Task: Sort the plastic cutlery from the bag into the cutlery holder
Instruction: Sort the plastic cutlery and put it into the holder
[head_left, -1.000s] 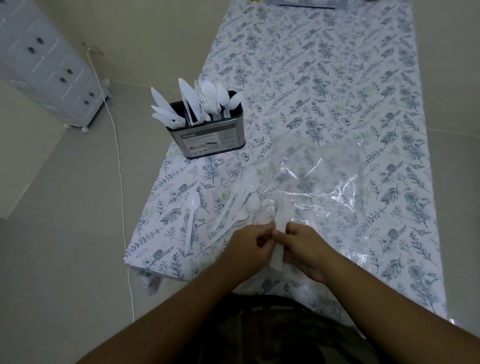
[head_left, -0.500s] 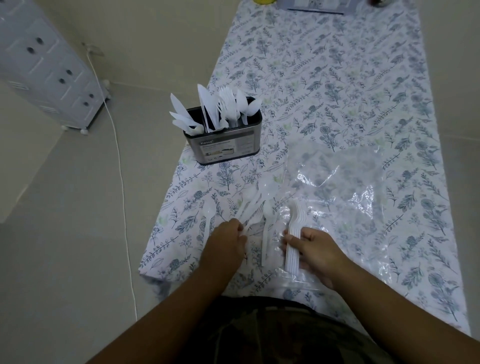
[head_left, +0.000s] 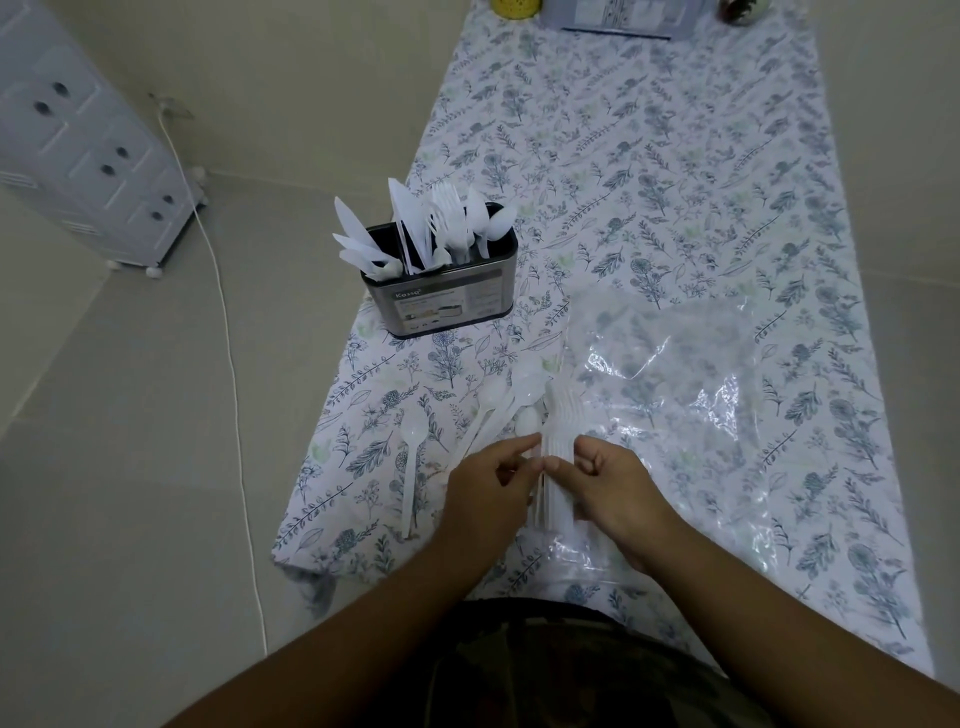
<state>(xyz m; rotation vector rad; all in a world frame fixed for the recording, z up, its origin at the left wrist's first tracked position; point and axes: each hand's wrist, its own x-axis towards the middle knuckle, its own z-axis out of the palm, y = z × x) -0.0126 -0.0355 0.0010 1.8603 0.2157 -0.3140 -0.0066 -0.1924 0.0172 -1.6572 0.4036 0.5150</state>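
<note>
Both hands meet at the near edge of the table (head_left: 649, 171), at about 6 o'clock from its centre. Right hand (head_left: 605, 480) has its fingers curled round a nested stack of white forks (head_left: 557, 447), held upright on edge with the tines pointing to 12 o'clock. Left hand (head_left: 485, 486) comes in from 9 o'clock, its thumb and forefinger pinching the side of the same stack, as if squaring it up or adding a piece; which of the two I cannot tell.

Clear plastic bag (head_left: 670, 374) lies flat and crumpled at 1 o'clock from the hands, and looks all but emptied, though its glare may hide a piece or two. At 11 o'clock from the hands a loose cluster of spoons (head_left: 496, 410) lies on the cloth, and one single spoon (head_left: 411, 457) lies apart at 9 o'clock.

Cutlery holder (head_left: 441, 296) stands at 11 o'clock, well apart from the hands, near the table's left edge. It already has knives leaning out of its left part, forks in the middle and spoons on the right.

By my reckoning the job is well past half done: the bag is emptied out, and much is already in the holder. What is left is this stack of forks and the spoons lying on the cloth.
</note>
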